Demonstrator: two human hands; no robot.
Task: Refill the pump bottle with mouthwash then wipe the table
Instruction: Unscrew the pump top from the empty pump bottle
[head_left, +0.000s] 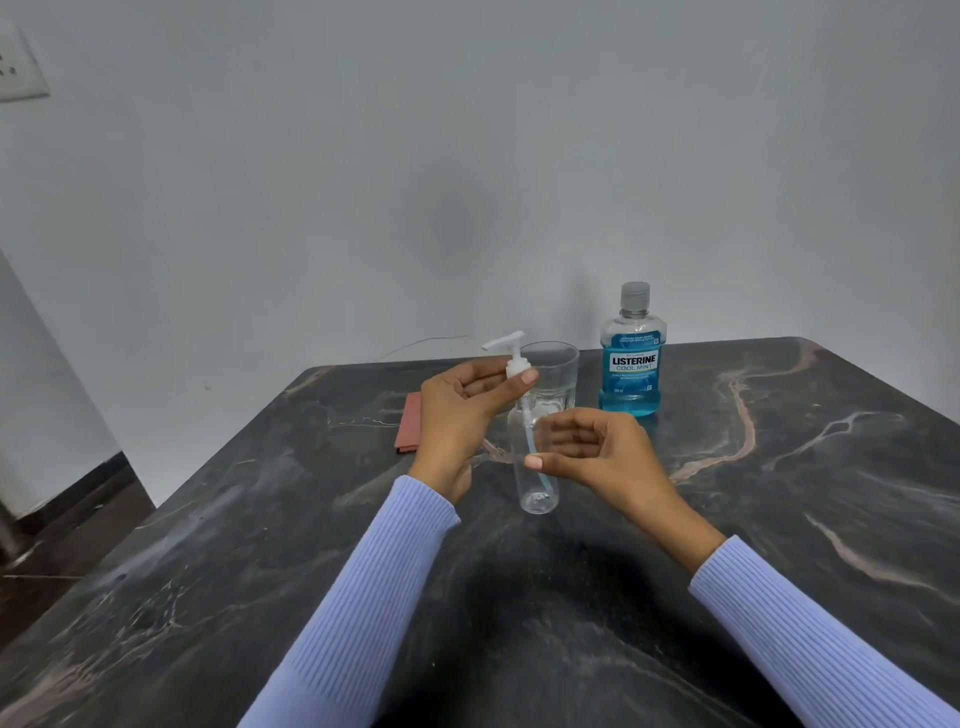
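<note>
A clear, empty pump bottle (537, 488) stands on the dark marble table (779, 519). My left hand (460, 415) pinches the white pump head (511, 356) at its collar, lifted above the bottle's neck with the dip tube still inside. My right hand (592, 449) curls around the bottle's body, thumb on its front. Behind them stands a blue mouthwash bottle (631, 358) with a grey cap, closed and upright. A folded reddish cloth (408, 423) lies on the table to the left, partly hidden by my left hand.
An empty drinking glass (558, 374) stands just behind the pump bottle, left of the mouthwash. A grey wall rises behind the table. The table's left edge drops to a dark floor. A wall socket sits at the upper left.
</note>
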